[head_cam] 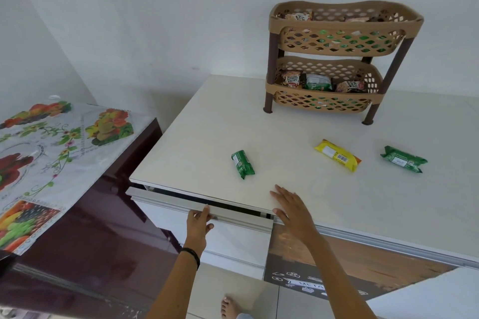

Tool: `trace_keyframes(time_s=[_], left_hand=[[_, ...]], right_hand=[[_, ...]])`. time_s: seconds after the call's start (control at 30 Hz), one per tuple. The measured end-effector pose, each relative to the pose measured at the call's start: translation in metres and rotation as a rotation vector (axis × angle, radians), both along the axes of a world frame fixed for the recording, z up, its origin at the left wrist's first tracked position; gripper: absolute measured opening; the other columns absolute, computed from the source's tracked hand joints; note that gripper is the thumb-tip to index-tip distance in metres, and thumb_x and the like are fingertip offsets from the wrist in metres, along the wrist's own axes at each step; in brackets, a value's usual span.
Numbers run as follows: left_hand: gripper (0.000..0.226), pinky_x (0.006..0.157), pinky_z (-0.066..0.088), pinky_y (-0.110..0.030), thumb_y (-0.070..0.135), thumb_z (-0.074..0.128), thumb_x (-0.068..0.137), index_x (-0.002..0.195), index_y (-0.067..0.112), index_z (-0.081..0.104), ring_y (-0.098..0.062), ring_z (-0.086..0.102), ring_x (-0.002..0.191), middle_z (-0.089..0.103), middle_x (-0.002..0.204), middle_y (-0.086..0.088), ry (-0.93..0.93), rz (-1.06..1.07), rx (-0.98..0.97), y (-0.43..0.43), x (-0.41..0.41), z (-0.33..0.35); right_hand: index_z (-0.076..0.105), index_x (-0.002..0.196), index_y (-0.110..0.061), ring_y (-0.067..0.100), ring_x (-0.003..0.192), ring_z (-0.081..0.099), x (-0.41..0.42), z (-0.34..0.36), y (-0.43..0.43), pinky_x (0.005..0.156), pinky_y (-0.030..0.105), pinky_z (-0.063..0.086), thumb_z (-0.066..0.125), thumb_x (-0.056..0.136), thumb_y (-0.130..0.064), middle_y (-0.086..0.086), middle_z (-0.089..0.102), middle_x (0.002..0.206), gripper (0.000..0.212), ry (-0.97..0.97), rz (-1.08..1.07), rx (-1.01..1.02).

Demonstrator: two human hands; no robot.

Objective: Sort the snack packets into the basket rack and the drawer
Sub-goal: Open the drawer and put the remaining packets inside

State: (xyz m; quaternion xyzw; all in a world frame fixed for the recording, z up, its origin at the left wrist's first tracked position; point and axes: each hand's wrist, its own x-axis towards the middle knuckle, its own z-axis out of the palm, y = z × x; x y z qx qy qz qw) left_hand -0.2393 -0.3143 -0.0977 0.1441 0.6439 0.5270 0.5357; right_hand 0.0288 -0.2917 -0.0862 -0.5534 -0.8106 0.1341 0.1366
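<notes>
Left hand point(198, 225) curled on the drawer point(204, 211) handle, drawer slightly out. Right hand point(291, 208) flat and spread on the counter point(207, 137) near edge, holding nothing. Just beyond the hands, a green packet point(242, 164); farther right, well apart, a yellow packet point(337, 155) and another green one point(403, 159). At far right, rack point(337, 59) with packets in both baskets.

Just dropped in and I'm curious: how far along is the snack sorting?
Well along, it seems. Both tiers of the rack already hold packets. In hand: the left hand grips the drawer handle, the drawer only slightly open, while the right hand lies flat on the counter. Left: three packets on the counter, a green one, a yellow one and another green one.
</notes>
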Motion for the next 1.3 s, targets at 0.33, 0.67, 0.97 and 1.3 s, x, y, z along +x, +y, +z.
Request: trace_keyframes(time_s=[0.33, 0.67, 0.97, 1.3], left_hand=[[0.024, 0.052, 0.039, -0.022, 0.024, 0.060, 0.090, 0.079, 0.013, 0.042, -0.012, 0.058, 0.074, 0.058, 0.078, -0.008, 0.039, -0.026, 0.007, -0.026, -0.007, -0.006], [0.021, 0.051, 0.056, -0.021, 0.022, 0.063, 0.088, 0.080, 0.008, 0.050, -0.009, 0.070, 0.068, 0.067, 0.073, -0.009, 0.157, -0.070, 0.013, -0.132, -0.036, -0.007], [0.040, 0.067, 0.055, -0.028, 0.039, 0.057, 0.090, 0.094, 0.000, 0.065, -0.021, 0.066, 0.088, 0.070, 0.092, -0.009, 0.366, -0.363, -0.235, -0.146, -0.048, 0.026], [0.053, 0.060, 0.048, -0.023, 0.046, 0.033, 0.098, 0.070, 0.011, 0.062, -0.014, 0.066, 0.068, 0.069, 0.071, -0.002, 0.766, -0.930, -0.597, -0.121, -0.038, 0.061]], right_hand=[[0.022, 0.147, -0.020, 0.012, 0.145, 0.009, 0.004, 0.003, 0.003, 0.118, 0.027, 0.002, 0.034, 0.100, -0.030, -0.002, 0.010, 0.158, 0.050, -0.040, 0.062, -0.003], [0.032, 0.143, -0.019, 0.014, 0.144, 0.018, -0.002, 0.005, 0.000, 0.118, 0.033, 0.009, 0.042, 0.098, -0.028, -0.001, 0.021, 0.156, 0.047, 0.039, -0.009, -0.033], [0.042, 0.138, -0.012, 0.020, 0.140, 0.028, 0.019, 0.006, -0.016, 0.115, 0.033, 0.017, 0.044, 0.097, -0.016, 0.005, 0.032, 0.151, 0.041, 0.165, -0.055, -0.028], [0.050, 0.123, 0.008, 0.043, 0.122, 0.045, 0.122, 0.013, -0.015, 0.108, 0.049, 0.033, 0.050, 0.082, 0.014, 0.029, 0.048, 0.129, 0.041, 0.505, -0.519, 0.134]])
